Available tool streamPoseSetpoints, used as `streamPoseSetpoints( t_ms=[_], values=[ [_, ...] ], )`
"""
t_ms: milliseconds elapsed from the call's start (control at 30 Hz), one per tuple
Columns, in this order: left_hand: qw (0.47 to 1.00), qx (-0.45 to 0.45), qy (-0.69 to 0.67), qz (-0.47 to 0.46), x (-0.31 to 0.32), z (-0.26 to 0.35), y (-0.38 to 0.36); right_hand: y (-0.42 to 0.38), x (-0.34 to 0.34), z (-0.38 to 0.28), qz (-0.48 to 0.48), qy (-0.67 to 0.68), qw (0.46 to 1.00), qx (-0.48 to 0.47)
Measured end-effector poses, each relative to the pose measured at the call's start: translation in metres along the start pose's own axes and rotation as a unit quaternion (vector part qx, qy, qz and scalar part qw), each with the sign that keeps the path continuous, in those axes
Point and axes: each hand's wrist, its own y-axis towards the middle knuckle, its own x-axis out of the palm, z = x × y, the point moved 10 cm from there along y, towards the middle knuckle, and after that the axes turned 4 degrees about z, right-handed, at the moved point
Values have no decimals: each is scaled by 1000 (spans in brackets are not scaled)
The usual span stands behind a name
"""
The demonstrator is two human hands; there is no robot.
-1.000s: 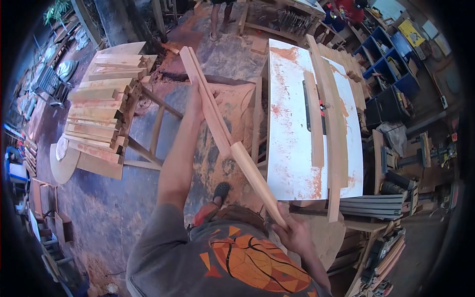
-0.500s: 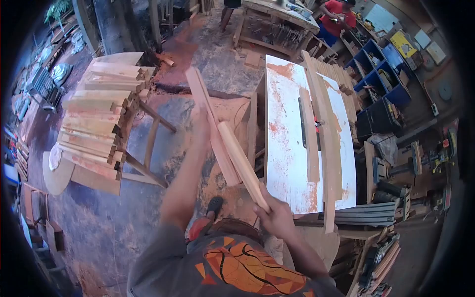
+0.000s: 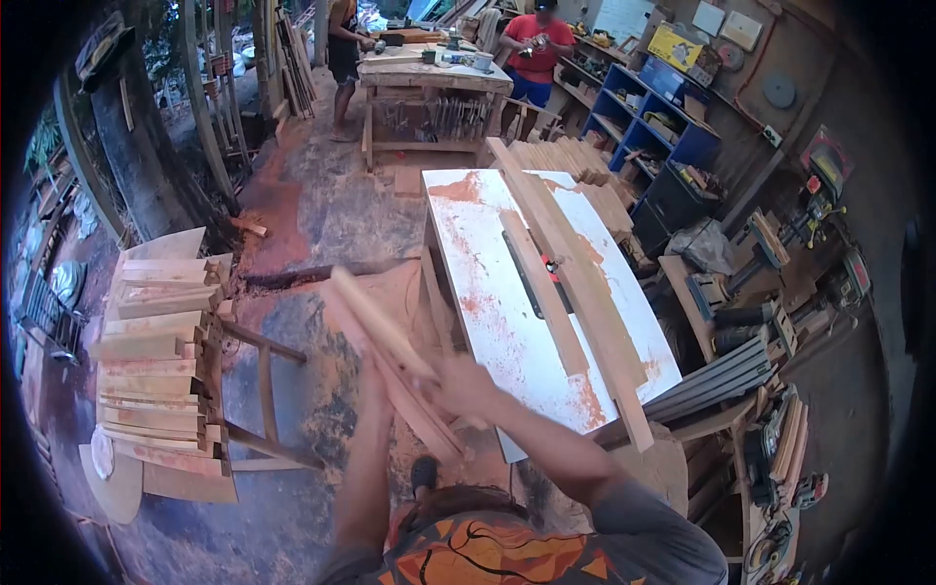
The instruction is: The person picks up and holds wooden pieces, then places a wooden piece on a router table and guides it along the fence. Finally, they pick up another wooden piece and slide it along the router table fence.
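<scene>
Two wooden pieces are in front of me, blurred by motion. My left hand is wrapped round the longer reddish board, which slants down to the right. Across its upper part lies a paler, narrower strip, and my right hand grips its lower end. To the right is a white table with sawdust on it and long wooden boards lying across it.
At the left, a trestle bears stacked cut wood pieces. Two people stand by a workbench at the back. Blue shelves and clamped tools line the right side.
The view has tilted up and turned. My right hand and the pale strip have moved up along the board, and the strip's top end now lies near the board's top.
</scene>
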Motion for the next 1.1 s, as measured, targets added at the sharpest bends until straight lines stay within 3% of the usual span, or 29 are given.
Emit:
streamPoseSetpoints(
  t_ms=[67, 133, 200, 267, 400, 500, 567, 700, 733, 800, 867, 900, 967, 1033, 1100],
  values=[
    [995, 45, -74, 58, -28, 31, 22, -42, 18, -3, -61, 15, 998, -26],
    [990, 50, -96, 91, -61, 60, 42, -84, 21, 3, -126, 82, 989, 11],
    [997, 37, -51, 35, -100, 73, 79, -124, 19, 13, -164, 81, 983, 26],
    [999, 24, -33, 37, -117, 79, 94, -151, 18, 25, -229, 74, 967, 79],
    [1000, 14, -13, 10, -93, 77, 85, -164, 23, 37, -233, 64, 968, 65],
    [997, 70, -17, 30, -58, 62, 64, -137, 10, 22, -146, 79, 984, 60],
    [987, 96, 54, 114, -91, -2, 99, -105, 6, 11, -102, 82, 989, 73],
    [985, 58, 163, 2, 6, -4, -55, -14, 3, 24, 26, 106, 992, 69],
    [985, 57, 165, 11, 9, 3, -76, 5, 2, 34, 71, 126, 987, 66],
    [969, 75, 236, 22, -4, 6, -88, 13, -23, 29, 186, 158, 969, -35],
    [978, 75, 192, 29, -58, -2, -73, -16, -53, 10, 169, 281, 944, -43],
    [985, 87, 148, 27, -85, 6, -72, -40, -55, 14, 93, 285, 952, 62],
    [883, 212, 377, 182, -132, 57, -109, -84, -38, 36, 94, 243, 964, 52],
    [681, 375, 540, 324, -201, 78, -134, -131, -9, 66, 82, 226, 970, 22],
    [701, 351, 529, 326, -239, 81, -169, -179, 5, 87, 60, 207, 977, 12]
  ],
)
